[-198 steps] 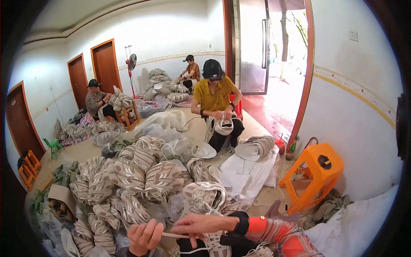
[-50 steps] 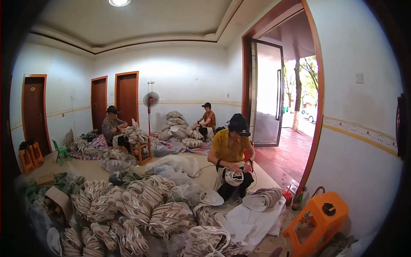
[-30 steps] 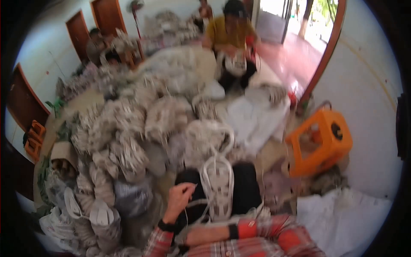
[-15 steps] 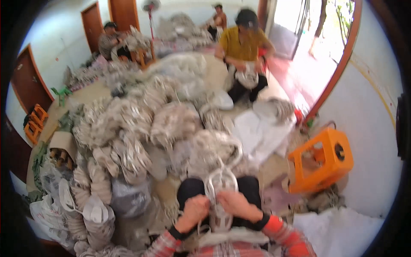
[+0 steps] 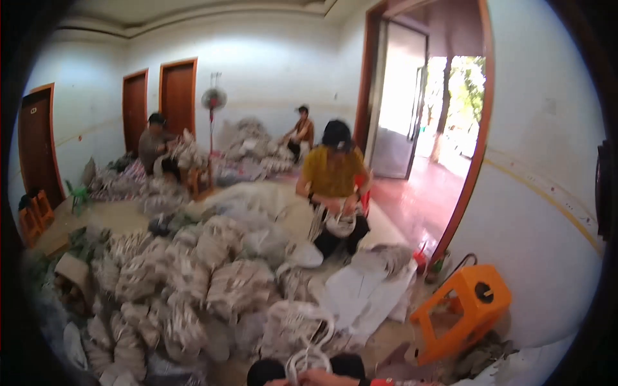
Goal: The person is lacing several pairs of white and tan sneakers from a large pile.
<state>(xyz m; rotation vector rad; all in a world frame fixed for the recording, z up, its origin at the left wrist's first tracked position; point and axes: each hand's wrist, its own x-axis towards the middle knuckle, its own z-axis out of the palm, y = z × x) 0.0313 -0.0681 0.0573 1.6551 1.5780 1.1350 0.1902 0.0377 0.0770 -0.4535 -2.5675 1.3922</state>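
Note:
A pale beige shoe upper (image 5: 309, 360) with a looped rim stands over my dark-clad knees at the lower edge; its lower part is cut off by the frame. My right hand (image 5: 320, 377) is closed on its near side, the fingers only partly in view. Of my left hand (image 5: 278, 382) just a sliver shows beside the upper, its fingers hidden. Just beyond the knees lies a bundle of similar beige uppers (image 5: 290, 328) with a pale loop sticking out.
Heaped beige bundles (image 5: 241, 286) cover the floor ahead and left. White sheeting (image 5: 367, 289) lies right of centre, near a tipped orange stool (image 5: 463, 309). A person in a yellow shirt (image 5: 335, 174) handles a pale piece opposite; two others sit farther back. An open door (image 5: 399, 103) stands right.
The view has tilted up, so my hands and the shoe upper have slid down to the lower edge and my forearms have left the picture. More wall and ceiling show.

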